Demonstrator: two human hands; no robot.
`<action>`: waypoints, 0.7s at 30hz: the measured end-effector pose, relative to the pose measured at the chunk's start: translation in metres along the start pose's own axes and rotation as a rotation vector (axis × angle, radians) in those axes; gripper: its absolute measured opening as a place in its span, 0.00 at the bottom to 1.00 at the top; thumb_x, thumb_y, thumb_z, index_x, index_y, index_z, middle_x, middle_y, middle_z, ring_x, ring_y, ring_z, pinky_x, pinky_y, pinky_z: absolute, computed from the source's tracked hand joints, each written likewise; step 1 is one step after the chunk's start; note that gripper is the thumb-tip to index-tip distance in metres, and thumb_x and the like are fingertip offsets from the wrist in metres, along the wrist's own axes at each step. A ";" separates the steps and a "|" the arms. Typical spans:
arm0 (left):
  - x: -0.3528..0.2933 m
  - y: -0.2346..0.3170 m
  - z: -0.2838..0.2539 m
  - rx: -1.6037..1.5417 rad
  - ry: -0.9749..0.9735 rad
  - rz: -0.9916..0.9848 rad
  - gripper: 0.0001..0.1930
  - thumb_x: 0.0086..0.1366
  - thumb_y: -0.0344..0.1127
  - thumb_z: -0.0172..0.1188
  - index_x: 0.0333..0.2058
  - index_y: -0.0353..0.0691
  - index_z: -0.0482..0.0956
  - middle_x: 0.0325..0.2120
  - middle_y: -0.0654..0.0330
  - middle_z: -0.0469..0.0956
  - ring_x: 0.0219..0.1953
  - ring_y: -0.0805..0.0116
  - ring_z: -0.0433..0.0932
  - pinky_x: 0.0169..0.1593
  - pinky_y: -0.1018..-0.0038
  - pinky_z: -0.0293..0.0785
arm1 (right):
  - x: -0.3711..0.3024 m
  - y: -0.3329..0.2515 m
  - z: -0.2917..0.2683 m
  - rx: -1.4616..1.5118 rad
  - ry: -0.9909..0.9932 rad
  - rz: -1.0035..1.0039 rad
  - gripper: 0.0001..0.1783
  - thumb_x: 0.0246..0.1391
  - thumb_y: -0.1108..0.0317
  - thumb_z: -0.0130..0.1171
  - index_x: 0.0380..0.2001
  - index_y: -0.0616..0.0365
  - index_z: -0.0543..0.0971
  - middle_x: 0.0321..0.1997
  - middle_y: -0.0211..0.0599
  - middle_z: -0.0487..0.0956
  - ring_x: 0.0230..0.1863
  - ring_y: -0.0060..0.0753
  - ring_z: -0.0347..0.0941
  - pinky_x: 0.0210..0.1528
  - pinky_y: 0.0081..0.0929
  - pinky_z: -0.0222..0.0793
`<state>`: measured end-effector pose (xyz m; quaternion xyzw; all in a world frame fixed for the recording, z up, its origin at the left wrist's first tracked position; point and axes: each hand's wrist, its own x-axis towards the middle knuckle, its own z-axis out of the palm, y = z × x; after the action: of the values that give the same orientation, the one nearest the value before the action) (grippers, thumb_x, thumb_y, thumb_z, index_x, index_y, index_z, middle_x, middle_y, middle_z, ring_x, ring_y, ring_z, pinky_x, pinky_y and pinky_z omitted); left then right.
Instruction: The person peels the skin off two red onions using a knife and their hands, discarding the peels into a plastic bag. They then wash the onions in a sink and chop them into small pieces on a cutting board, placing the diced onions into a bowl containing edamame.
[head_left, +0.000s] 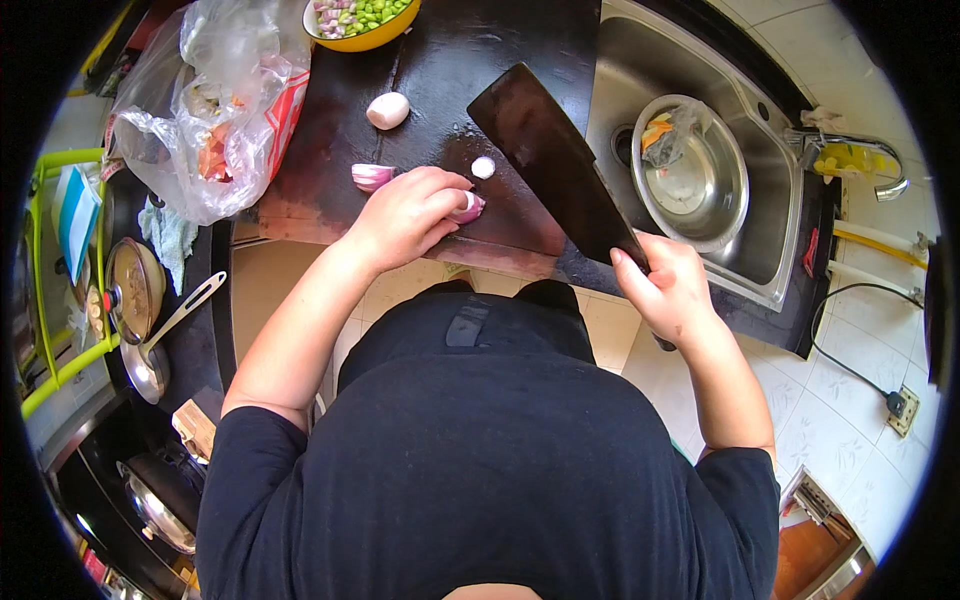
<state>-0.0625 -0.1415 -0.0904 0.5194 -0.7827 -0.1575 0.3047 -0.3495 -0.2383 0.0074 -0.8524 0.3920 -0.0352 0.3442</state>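
My right hand (668, 290) grips the handle of a dark cleaver (545, 155), its broad blade raised and pointing to the far left. On the dark cutting board (440, 110), my left hand (412, 215) has its fingers closed over a piece of purple onion (470, 207), partly hidden under the fingertips. Another purple onion piece (372, 177) lies just left of that hand. A small round slice of onion (483, 167) rests between the hand and the blade. Farther back sits a whole, pale, egg-shaped bulb (388, 110).
A yellow bowl (375, 38) with chopped green and purple pieces stands at the far edge. To the left is a clear plastic bag (215, 110) of scraps. The steel sink (770, 215) on the right holds a metal basin (735, 205). A ladle (180, 320) lies at left.
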 end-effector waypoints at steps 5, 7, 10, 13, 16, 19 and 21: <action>0.001 0.003 0.012 0.011 0.059 -0.053 0.15 0.46 0.30 0.65 0.34 0.40 0.71 0.37 0.56 0.72 0.40 0.54 0.72 0.43 0.64 0.70 | 0.003 -0.003 0.000 -0.003 0.023 0.013 0.11 0.50 0.64 0.56 0.24 0.63 0.73 0.19 0.46 0.71 0.19 0.40 0.65 0.25 0.30 0.63; 0.001 0.008 0.024 0.061 0.132 -0.155 0.19 0.45 0.31 0.67 0.35 0.39 0.69 0.36 0.55 0.72 0.39 0.53 0.71 0.43 0.64 0.69 | 0.005 -0.004 0.000 -0.016 0.034 0.026 0.12 0.50 0.64 0.57 0.24 0.64 0.73 0.18 0.46 0.71 0.19 0.40 0.65 0.25 0.30 0.63; 0.003 0.022 0.042 0.108 0.245 -0.318 0.23 0.43 0.31 0.69 0.37 0.40 0.66 0.36 0.54 0.72 0.39 0.51 0.71 0.43 0.63 0.68 | 0.008 -0.003 0.000 -0.033 0.043 0.052 0.14 0.50 0.63 0.57 0.22 0.65 0.72 0.18 0.47 0.71 0.18 0.41 0.64 0.24 0.31 0.62; 0.007 0.027 0.035 0.068 0.259 -0.361 0.20 0.47 0.36 0.67 0.38 0.38 0.70 0.35 0.54 0.72 0.39 0.51 0.71 0.44 0.62 0.69 | 0.008 -0.002 0.000 -0.034 0.064 0.070 0.15 0.50 0.62 0.58 0.21 0.65 0.71 0.18 0.48 0.70 0.18 0.42 0.62 0.24 0.31 0.62; 0.018 0.010 0.028 -0.020 0.317 -0.425 0.12 0.53 0.38 0.62 0.32 0.36 0.77 0.32 0.53 0.74 0.38 0.52 0.73 0.44 0.63 0.69 | 0.007 -0.001 0.000 -0.042 0.071 0.081 0.16 0.50 0.61 0.58 0.21 0.65 0.71 0.18 0.48 0.70 0.17 0.42 0.61 0.24 0.31 0.62; 0.045 -0.009 0.019 0.047 0.094 -0.586 0.07 0.53 0.37 0.61 0.27 0.40 0.81 0.30 0.53 0.77 0.36 0.55 0.76 0.41 0.65 0.71 | 0.007 -0.003 0.002 -0.054 0.067 0.085 0.17 0.50 0.61 0.58 0.21 0.65 0.70 0.17 0.48 0.70 0.17 0.42 0.60 0.24 0.31 0.61; 0.068 -0.003 0.003 0.021 -0.169 -0.793 0.08 0.53 0.38 0.61 0.28 0.41 0.81 0.30 0.53 0.77 0.35 0.54 0.76 0.40 0.64 0.71 | 0.007 -0.003 0.002 -0.053 0.074 0.070 0.17 0.50 0.61 0.58 0.20 0.65 0.70 0.17 0.47 0.69 0.17 0.41 0.60 0.23 0.31 0.61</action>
<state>-0.0808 -0.2045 -0.0736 0.7693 -0.5456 -0.2969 0.1494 -0.3425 -0.2404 0.0058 -0.8452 0.4346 -0.0443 0.3079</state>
